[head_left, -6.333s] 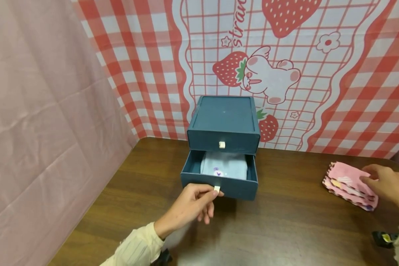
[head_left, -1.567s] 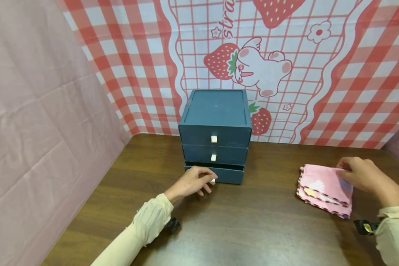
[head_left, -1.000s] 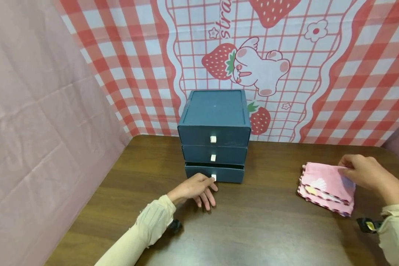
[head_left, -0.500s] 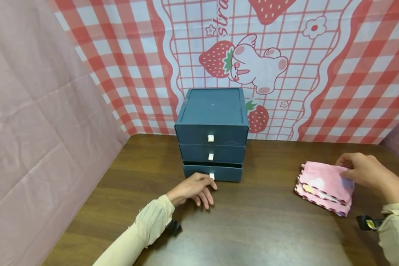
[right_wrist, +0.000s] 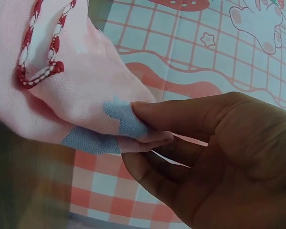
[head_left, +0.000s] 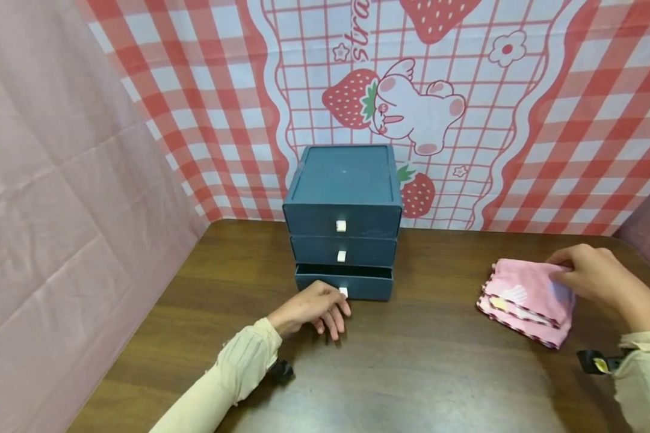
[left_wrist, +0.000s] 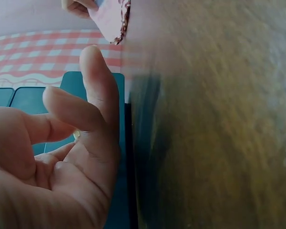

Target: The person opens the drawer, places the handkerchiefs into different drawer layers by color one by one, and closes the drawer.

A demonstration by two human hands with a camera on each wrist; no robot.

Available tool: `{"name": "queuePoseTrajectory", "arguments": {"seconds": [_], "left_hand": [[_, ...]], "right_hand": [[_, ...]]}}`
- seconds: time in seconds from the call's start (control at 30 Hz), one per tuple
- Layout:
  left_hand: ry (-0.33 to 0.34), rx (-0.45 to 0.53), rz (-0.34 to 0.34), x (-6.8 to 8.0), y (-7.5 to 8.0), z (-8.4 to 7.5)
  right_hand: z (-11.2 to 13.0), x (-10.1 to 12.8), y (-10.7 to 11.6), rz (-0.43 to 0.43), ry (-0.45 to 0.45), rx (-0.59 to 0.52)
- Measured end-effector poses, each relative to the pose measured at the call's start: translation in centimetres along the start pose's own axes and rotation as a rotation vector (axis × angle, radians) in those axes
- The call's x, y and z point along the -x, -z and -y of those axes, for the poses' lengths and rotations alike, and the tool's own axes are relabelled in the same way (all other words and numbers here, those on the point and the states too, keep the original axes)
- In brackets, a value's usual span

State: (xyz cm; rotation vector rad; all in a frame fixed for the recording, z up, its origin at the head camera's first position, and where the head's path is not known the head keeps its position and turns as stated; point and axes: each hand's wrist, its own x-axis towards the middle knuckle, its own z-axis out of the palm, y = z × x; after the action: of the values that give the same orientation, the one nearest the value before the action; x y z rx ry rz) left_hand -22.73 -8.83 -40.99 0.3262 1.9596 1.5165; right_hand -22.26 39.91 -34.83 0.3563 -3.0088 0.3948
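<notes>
A dark teal chest of three drawers (head_left: 342, 180) stands at the back of the wooden table (head_left: 422, 373). Its bottom drawer (head_left: 368, 287) is out a crack, showing a dark gap. My left hand (head_left: 325, 305) sits low in front of it, with finger and thumb curled at the white knob (head_left: 343, 292); in the left wrist view the fingers (left_wrist: 71, 112) bend towards the drawer front (left_wrist: 119, 205). My right hand (head_left: 579, 273) pinches the top edge of a folded pink cloth (head_left: 522, 294). The right wrist view shows thumb and finger (right_wrist: 148, 129) pinching the pink cloth (right_wrist: 71, 86) at a blue patch.
A strawberry-and-rabbit checked backdrop (head_left: 466, 120) hangs behind the chest and a pink sheet (head_left: 59, 210) closes off the left side. The upper two drawers are shut. Bare tabletop lies between the chest and the cloth.
The middle drawer, open 6.3 s ago with a pale blue cloth inside, is shut. My left hand has dropped to the bottom knob, and that drawer has come out slightly. My right hand keeps hold of the pink cloth.
</notes>
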Motion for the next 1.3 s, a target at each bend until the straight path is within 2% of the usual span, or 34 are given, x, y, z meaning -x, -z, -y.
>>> {"name": "queuePoseTrajectory", "arguments": {"seconds": [0.37, 0.5, 0.7, 0.93, 1.3], "left_hand": [[0.008, -0.025, 0.024, 1.0, -0.5, -0.1], [0.018, -0.020, 0.010, 1.5, -0.7, 0.2], [0.013, -0.015, 0.006, 2.0, -1.1, 0.4], [0.004, -0.010, 0.000, 2.4, -1.5, 0.2], [0.000, 0.001, 0.010, 3.3, -2.1, 0.4]], "right_hand": [[0.1, -0.1, 0.1, -0.001, -0.042, 0.011], [0.4, -0.1, -0.1, 0.004, -0.028, -0.005], [1.5, 0.0, 0.6, -0.002, -0.059, -0.026], [2.9, -0.3, 1.4, -0.026, -0.025, 0.037], [3.7, -0.1, 1.4, -0.029, -0.012, 0.039]]}}
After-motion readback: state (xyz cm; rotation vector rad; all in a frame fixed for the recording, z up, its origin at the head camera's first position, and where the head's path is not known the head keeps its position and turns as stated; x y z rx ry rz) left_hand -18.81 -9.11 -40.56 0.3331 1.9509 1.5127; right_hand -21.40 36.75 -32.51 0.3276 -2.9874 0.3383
